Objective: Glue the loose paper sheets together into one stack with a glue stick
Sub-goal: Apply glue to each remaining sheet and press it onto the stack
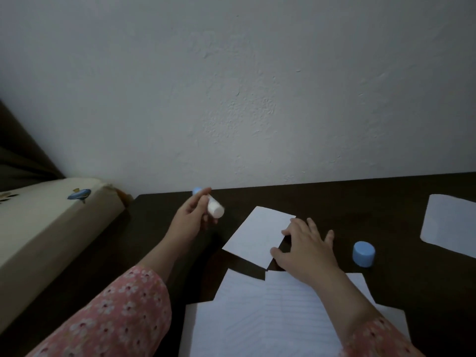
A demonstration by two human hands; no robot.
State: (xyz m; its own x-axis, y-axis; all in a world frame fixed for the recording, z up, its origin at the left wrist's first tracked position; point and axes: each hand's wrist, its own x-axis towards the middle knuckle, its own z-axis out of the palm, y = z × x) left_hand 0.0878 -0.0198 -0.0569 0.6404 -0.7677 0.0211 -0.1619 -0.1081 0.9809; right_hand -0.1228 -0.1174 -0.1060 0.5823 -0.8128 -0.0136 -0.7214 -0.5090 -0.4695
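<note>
- The dark brown wooden table [322, 199] stands against a pale textured wall [231, 86], and everything below is placed relative to that table.
- The left hand [192, 215] is raised above the table's far left corner, its fingers curled around a white glue stick with a blue base [210, 206]; the uncapped white end points toward the camera, and it looks slightly blurred, so whether any glue is wound out cannot be told.
- The right hand [306, 249] lies near the table's middle with fingers spread and straight, its fingertips pressing the right edge of a small white paper sheet [255, 235] that lies flat and turned at an angle.
- A round light blue plastic cap [363, 254] stands on the table just right of the right hand, apart from it.
- Several lined white paper sheets [270, 313] overlap at the table's near edge, under the right forearm.
- Another white paper sheet [450, 222] lies at the table's right side, well apart from the others.
- Both arms wear pink floral sleeves [123, 313].
- A beige cushioned surface [51, 222] sits left of the table.
</note>
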